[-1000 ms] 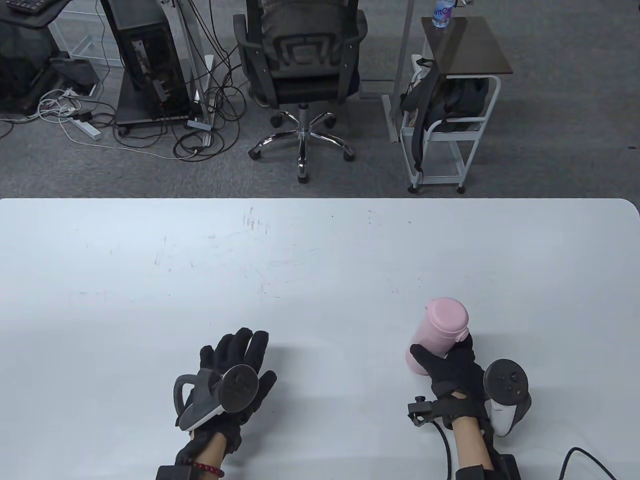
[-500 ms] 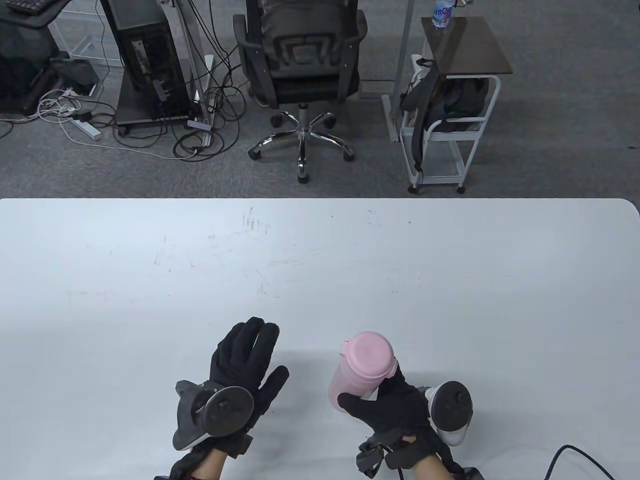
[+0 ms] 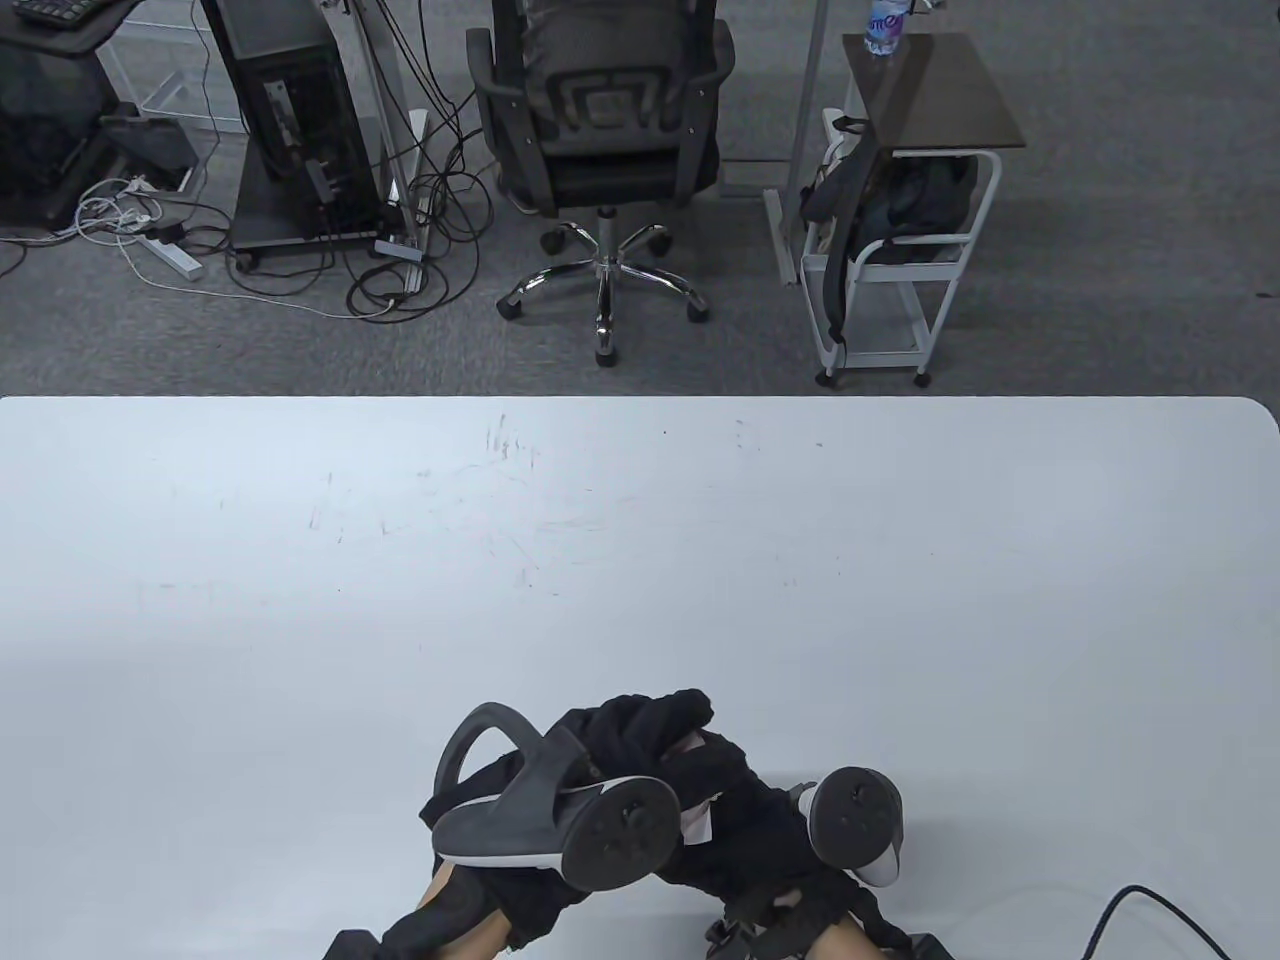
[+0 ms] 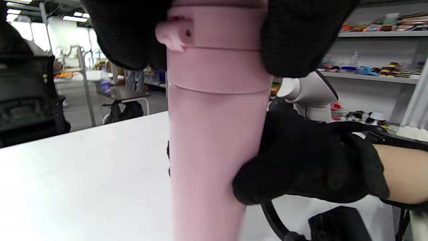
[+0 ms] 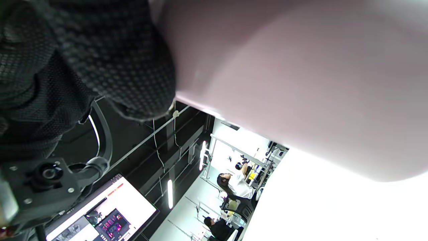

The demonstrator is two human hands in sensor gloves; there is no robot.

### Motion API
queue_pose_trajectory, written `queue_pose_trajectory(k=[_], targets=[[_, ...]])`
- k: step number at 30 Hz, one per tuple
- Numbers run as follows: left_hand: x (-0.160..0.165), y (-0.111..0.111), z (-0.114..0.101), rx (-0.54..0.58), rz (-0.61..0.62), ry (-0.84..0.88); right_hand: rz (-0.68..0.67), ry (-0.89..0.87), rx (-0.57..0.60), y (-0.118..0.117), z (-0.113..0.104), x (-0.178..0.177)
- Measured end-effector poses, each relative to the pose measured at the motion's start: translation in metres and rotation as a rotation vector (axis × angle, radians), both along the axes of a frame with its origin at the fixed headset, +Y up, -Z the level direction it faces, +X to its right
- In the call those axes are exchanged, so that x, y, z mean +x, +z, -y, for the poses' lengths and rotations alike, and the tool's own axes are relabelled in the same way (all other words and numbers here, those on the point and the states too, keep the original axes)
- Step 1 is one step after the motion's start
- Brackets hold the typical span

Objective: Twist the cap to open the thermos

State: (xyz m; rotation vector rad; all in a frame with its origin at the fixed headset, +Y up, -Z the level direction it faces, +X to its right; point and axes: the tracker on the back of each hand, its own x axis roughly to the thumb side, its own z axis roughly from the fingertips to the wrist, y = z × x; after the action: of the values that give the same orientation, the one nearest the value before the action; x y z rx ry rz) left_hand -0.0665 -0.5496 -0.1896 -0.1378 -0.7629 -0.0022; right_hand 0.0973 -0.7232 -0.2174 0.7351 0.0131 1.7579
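A tall matte-pink cylindrical thermos (image 4: 214, 134) stands upright near the white tabletop's (image 3: 640, 520) front edge — its pink cap (image 4: 217, 30) gripped by the left hand (image 3: 640, 730), its body held by the right hand (image 4: 307, 160).

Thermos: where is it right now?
Thermos stands upright at the table's near edge, centre, between the hands: left hand grips its cap, right hand holds its body.

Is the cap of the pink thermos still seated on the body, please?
Yes, seated: the cap sits flush on the thermos, left hand gripping it, right hand holding the body.
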Motion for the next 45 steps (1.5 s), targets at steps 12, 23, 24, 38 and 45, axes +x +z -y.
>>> queue_pose_trajectory(k=[12,23,24,38,45], targets=[[0.051,0.002,-0.008,0.137,-0.247,-0.212,0.163,0.008,0.014,0.003,-0.006,0.008],[0.059,-0.007,-0.009,0.336,-0.633,-0.319,0.268,0.115,0.068,0.006,-0.007,0.009],[0.057,-0.006,-0.01,0.311,-0.596,-0.29,0.27,0.104,0.055,0.005,-0.007,0.009],[0.032,-0.013,-0.023,0.166,-0.357,-0.206,0.257,0.132,0.128,0.005,-0.009,0.011],[0.034,-0.006,-0.022,0.259,-0.281,-0.259,0.256,0.088,0.106,0.003,-0.008,0.014]])
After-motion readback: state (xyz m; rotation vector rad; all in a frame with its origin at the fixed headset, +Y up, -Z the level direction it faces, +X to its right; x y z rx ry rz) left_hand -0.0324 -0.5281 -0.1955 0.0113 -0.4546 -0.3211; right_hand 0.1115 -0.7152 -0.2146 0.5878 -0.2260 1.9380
